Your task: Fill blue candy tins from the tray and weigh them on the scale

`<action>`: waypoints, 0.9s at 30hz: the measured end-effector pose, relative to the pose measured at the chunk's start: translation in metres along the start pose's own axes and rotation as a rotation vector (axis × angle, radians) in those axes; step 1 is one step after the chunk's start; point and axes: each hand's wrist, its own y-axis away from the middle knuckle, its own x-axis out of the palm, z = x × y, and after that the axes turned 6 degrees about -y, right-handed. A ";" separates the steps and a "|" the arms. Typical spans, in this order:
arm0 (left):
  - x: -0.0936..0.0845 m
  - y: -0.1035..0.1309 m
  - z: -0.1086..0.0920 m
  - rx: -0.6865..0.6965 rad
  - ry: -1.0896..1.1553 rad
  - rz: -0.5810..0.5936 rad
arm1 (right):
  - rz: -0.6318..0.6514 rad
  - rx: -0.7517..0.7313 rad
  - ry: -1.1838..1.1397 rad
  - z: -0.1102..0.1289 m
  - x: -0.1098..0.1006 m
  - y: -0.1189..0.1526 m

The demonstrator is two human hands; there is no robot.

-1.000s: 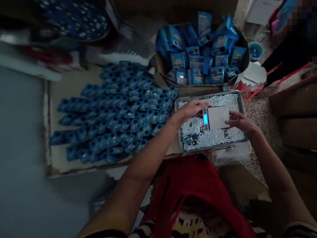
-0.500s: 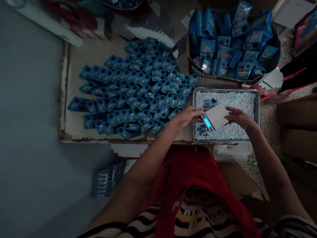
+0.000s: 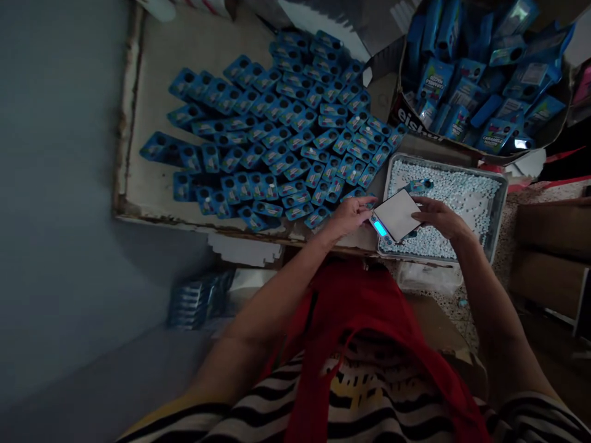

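Together, the left hand [image 3: 348, 215] and right hand [image 3: 443, 218] hold a digital scale [image 3: 396, 214] over the tray [image 3: 502, 206]'s left edge; probably light, stiff and fragile, it is best gripped by opposite sides.

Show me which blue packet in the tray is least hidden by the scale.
The far packet, poking out beyond the scale; the other packet, by the scale's near edge, shows only a sliver.
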 end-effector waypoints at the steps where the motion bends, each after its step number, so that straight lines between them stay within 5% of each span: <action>1: -0.003 0.005 0.002 0.007 -0.001 -0.018 | 0.002 -0.009 0.015 0.002 0.003 -0.002; 9: -0.034 0.033 0.013 -0.087 0.093 0.036 | 0.160 -0.034 0.058 0.014 0.015 -0.022; 17: -0.029 0.035 0.057 -0.143 0.166 -0.016 | 0.236 0.152 0.032 -0.015 0.033 -0.049; 27: -0.036 0.116 0.133 -0.280 0.193 -0.131 | 0.400 0.150 0.342 -0.071 0.112 -0.035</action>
